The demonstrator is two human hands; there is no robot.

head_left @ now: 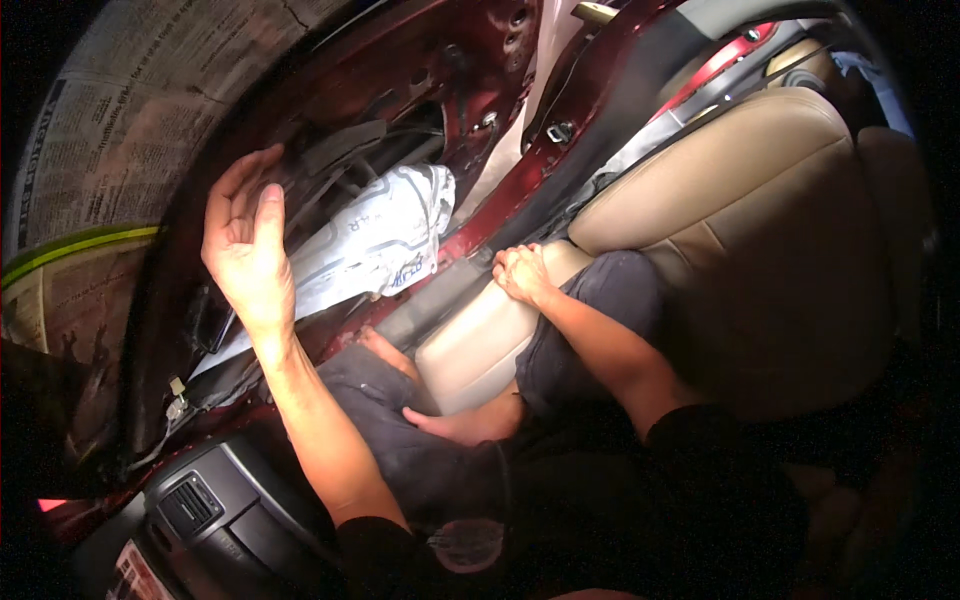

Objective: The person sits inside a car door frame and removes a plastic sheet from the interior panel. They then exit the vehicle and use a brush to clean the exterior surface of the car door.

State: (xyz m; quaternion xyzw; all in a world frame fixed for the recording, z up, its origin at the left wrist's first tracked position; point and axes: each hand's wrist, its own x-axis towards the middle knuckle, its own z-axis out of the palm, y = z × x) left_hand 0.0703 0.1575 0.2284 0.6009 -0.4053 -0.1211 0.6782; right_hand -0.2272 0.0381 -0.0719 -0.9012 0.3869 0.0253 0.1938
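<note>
My left hand (pixel 245 235) is raised in front of the car door's bare inner side. Its thumb points up, the fingers are loosely bent and apart, and it holds nothing. Behind it is the dark red door frame (pixel 475 85), with openings and dark parts showing. A white printed plastic sheet (pixel 375 235) hangs over the lower part of the door, right of that hand. My right hand (pixel 520 273) rests on the beige seat cushion (pixel 485 335) beside my bent knee, its fingers curled together over the edge. Whatever lies under the fingers is hidden.
A beige seat backrest (pixel 730 190) rises at the right. The dark red door pillar (pixel 580 115) carries a metal latch (pixel 560 132). Newspaper (pixel 130 120) covers the surface at upper left. A black dashboard air vent (pixel 190 503) is at lower left. My bare feet are near the cushion.
</note>
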